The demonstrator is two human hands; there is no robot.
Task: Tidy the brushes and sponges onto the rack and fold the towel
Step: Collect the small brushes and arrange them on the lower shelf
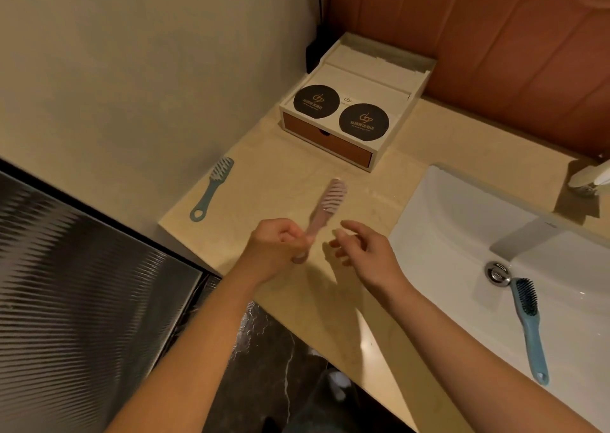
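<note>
Pink brush (325, 208) held over the tabletop (284, 168), left hand (277, 247) curled round its handle end.
Bristle head points away, tilted right, blurred. Right hand (366, 254) just beside the handle, fingers loose, holding nothing. Light-blue brush (211, 188) lies flat on the tabletop by the left wall. Darker blue brush (528, 323) lies in the sink (462, 218), head next to the drain (496, 272).

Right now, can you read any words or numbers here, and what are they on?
Left black coaster: gold logo and lettering, too blurred to read.
Right black coaster: the same, too blurred.
White card between them: tiny mark, unreadable.
Faucet: tiny mark, too small to read.
No other text shows.
</note>
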